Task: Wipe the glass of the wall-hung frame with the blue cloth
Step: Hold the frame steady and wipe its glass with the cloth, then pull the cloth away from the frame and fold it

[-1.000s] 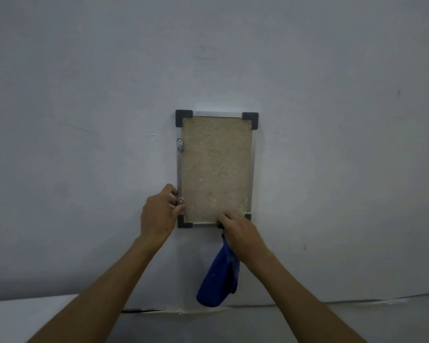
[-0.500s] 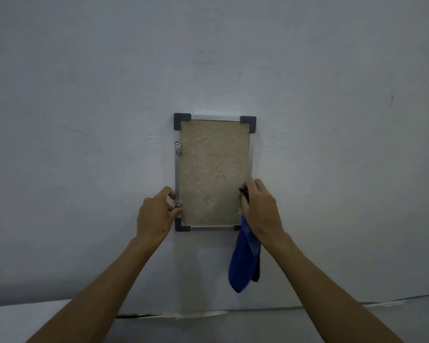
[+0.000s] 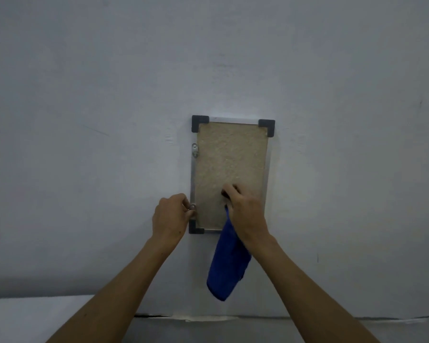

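A tall narrow frame (image 3: 230,154) hangs on the wall, with a beige speckled panel behind glass, thin metal edges and black corner caps. My left hand (image 3: 170,219) grips the frame's left edge near the lower corner, fingers curled by a small metal fitting. My right hand (image 3: 244,209) presses a bunched part of the blue cloth (image 3: 227,263) against the lower middle of the glass. Most of the cloth hangs down below the frame. My right hand hides the frame's lower right corner.
The wall (image 3: 84,120) around the frame is plain pale grey. A pale horizontal surface (image 3: 35,318) runs along the bottom, with a dark gap (image 3: 151,316) where it meets the wall below the frame.
My right hand slid with the cloth from the bottom edge to the lower right edge, then left onto the lower middle of the glass. My left hand has stayed on the left edge.
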Motion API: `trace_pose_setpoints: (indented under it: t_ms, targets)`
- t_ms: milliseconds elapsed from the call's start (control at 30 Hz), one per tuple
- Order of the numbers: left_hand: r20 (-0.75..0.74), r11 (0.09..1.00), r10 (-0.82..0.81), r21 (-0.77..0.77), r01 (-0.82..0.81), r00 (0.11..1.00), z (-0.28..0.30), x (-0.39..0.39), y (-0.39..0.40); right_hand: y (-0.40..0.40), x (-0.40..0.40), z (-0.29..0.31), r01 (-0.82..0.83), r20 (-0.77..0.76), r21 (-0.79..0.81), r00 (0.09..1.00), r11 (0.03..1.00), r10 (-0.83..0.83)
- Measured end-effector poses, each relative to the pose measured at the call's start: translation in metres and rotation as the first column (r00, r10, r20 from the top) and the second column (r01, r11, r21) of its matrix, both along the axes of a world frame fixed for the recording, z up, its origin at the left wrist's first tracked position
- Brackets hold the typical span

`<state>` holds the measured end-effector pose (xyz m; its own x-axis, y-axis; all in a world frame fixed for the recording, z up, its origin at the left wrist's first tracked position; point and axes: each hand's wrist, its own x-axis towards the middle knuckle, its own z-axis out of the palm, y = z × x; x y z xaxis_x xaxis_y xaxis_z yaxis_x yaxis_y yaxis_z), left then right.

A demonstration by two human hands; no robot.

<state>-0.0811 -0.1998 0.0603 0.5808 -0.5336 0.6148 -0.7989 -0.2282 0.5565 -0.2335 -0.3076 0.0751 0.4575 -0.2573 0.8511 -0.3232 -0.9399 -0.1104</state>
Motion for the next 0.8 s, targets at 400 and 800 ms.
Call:
trace_pose_setpoints:
  t_ms: [400,800]
  targets:
    - [0.226,0.930,0.185,0.274,-0.245,0.956,0.007,-0.022,0.011,0.011,-0.028,-0.026,-0.249,0.102,0.757,0.958,0.604,0.267]
    - [-0.746,0.794,-0.475,-0.135,0.593,0.466,0.016,-0.055,0.059,0.035,-0.054,0.019,-0.600,0.545,0.799,0.747,0.034,0.381]
